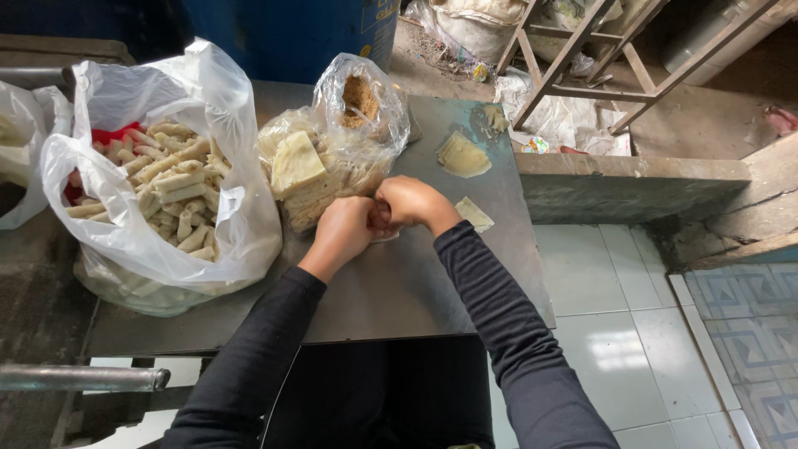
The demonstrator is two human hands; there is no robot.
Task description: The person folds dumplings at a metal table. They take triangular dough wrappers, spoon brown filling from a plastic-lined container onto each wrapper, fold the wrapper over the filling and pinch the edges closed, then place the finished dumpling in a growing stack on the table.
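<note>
My left hand and my right hand meet at the middle of a dark metal table, fingers curled together over a pale wrapper sheet and a small reddish piece that they mostly hide. Just beyond them stands a clear plastic bag of stacked pale square wrappers with brown crumbly filling at its top. To the left, a white plastic bag holds several finished pale rolls. Two loose wrapper pieces lie on the table, one near my right wrist and one farther back.
The table ends at the right above a pale tiled floor. A concrete ledge and wooden frame legs stand behind. A blue barrel is at the back, another white bag at far left, a metal pipe lower left.
</note>
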